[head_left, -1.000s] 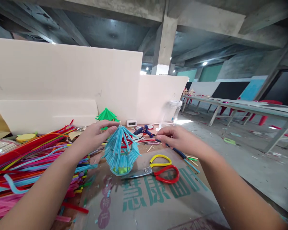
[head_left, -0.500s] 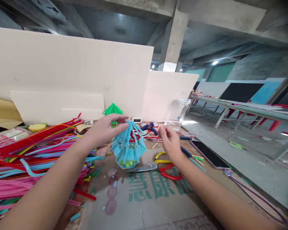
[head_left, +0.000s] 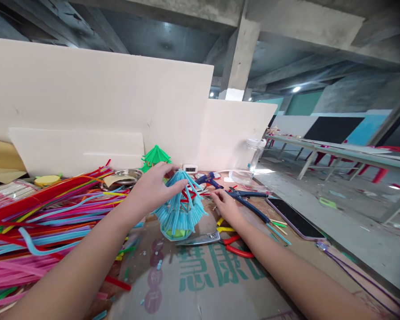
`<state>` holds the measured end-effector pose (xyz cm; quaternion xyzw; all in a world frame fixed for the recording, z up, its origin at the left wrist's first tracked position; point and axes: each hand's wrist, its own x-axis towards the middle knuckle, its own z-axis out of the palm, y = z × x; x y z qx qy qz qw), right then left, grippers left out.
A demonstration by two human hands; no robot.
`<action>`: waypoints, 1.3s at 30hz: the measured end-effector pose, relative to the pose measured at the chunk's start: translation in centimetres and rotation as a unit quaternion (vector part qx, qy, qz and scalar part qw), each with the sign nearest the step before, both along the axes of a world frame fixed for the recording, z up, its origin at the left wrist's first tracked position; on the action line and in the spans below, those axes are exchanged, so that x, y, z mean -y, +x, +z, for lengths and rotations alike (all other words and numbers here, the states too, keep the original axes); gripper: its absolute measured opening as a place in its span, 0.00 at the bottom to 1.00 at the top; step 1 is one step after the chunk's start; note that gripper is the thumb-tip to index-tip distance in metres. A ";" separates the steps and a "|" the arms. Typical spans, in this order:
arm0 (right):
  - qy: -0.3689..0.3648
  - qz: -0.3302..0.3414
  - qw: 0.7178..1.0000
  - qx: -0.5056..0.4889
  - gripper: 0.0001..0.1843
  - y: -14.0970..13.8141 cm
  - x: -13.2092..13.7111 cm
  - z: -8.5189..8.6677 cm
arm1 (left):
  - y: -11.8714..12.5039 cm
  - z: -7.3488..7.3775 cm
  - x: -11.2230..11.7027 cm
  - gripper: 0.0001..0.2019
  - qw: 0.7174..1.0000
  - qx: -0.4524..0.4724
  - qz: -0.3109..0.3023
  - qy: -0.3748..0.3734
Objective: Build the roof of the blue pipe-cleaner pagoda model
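A small blue pavilion model (head_left: 180, 209), made of pipe cleaners, stands on the cardboard with red pieces under its upper roof and a yellow-green base. My left hand (head_left: 160, 184) is closed around the upper roof, the thumb in front and the fingers behind. To the model's right, my right hand (head_left: 225, 204) is low over the table with its fingertips pinched together; what they hold, if anything, I cannot make out. Scissors (head_left: 203, 239) with yellow and red handles lie partly beneath my right wrist. Just behind that hand is a dark blue glue gun (head_left: 210, 178).
Heaps of coloured pipe cleaners (head_left: 53, 222) cover the left side. A green-roofed model (head_left: 156, 155), a metal bowl (head_left: 125, 178) and a small digital clock (head_left: 190, 168) stand at the back. Blue-handled pliers (head_left: 250, 204), a phone (head_left: 295, 218) and a clear jar (head_left: 251, 155) are on the right.
My right hand has come down and slightly left, toward the tabletop, uncovering the blue-handled pliers. My left hand has slid a little lower and farther right over the pavilion's roof.
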<state>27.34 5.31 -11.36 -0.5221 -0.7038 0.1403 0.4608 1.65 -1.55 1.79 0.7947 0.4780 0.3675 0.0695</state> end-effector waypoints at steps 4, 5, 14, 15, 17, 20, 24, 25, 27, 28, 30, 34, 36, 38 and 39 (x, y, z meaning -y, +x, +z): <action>-0.015 0.005 1.000 0.008 0.18 0.2 -0.3 -0.2 | 0.2 0.1 0.0 0.20 1.000 0.002 0.009 0.009; -0.017 0.008 1.000 0.011 0.18 0.2 -0.3 -0.2 | 0.2 0.1 0.1 0.19 1.000 0.003 0.009 0.011; -0.030 0.016 0.999 0.024 0.17 0.1 -0.2 -0.3 | 0.4 0.1 0.3 0.16 0.999 0.003 0.026 0.020; -0.030 0.016 0.999 0.025 0.17 0.0 -0.2 -0.3 | 0.4 0.1 0.3 0.16 0.999 0.003 0.028 0.018; -0.030 0.016 0.999 0.028 0.16 0.0 -0.1 -0.2 | 0.3 0.2 0.3 0.16 0.999 0.002 0.028 0.016; -0.027 0.019 0.999 0.031 0.16 0.0 -0.1 -0.2 | 0.3 0.2 0.3 0.17 0.999 -0.005 0.024 0.020; -0.027 0.023 0.999 0.036 0.16 0.1 -0.1 -0.2 | -0.2 0.3 0.1 0.19 0.999 -0.017 0.027 0.014; -0.028 0.023 0.999 0.037 0.16 0.1 -0.1 -0.2 | -0.5 0.3 0.0 0.20 1.000 -0.021 0.018 0.008; -0.030 0.021 0.999 0.038 0.16 0.1 0.0 -0.2 | -1.1 0.4 -0.2 0.23 0.999 -0.029 -0.022 -0.010; -0.030 0.019 0.999 0.039 0.16 0.1 0.0 -0.2 | -1.5 0.5 -0.3 0.25 0.998 -0.029 -0.044 -0.022; -0.029 0.017 0.999 0.039 0.16 0.1 0.1 -0.1 | -2.2 0.6 -0.5 0.28 0.996 -0.014 -0.070 -0.051; -0.025 0.024 0.999 0.038 0.16 0.0 0.1 -0.2 | -2.7 0.5 -0.7 0.32 0.995 -0.003 -0.061 -0.076; -0.023 0.027 0.999 0.038 0.16 0.1 0.0 -0.2 | -2.5 0.4 -0.7 0.34 0.996 -0.029 -0.046 -0.069; -0.021 0.027 0.999 0.036 0.16 0.1 -0.1 -0.4 | -2.2 0.4 -0.5 0.35 0.996 -0.054 -0.036 -0.061; -0.020 0.027 0.999 0.034 0.16 0.0 -0.1 -0.4 | -2.1 0.5 -0.3 0.35 0.996 -0.064 -0.033 -0.059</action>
